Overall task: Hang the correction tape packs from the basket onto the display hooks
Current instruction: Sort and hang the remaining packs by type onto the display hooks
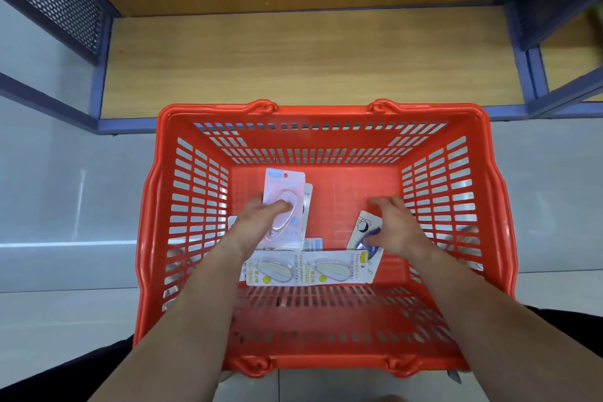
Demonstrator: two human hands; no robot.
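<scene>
Pickup step in basket (pixel 326 112): left grip (pixel 261 217) pinches pink pack (pixel 287 188), right grip (pixel 399 225) over purple pack (pixel 363 227), closure unclear; next, lift to hooks.

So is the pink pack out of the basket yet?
No, in: the left hand holds the pink pack low inside the basket walls.

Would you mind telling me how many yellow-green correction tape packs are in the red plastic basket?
2. One yellow-green correction tape pack lies beside the left hand's wrist; the second pack lies next to it, nearer the right hand. Others may be hidden underneath.
</scene>
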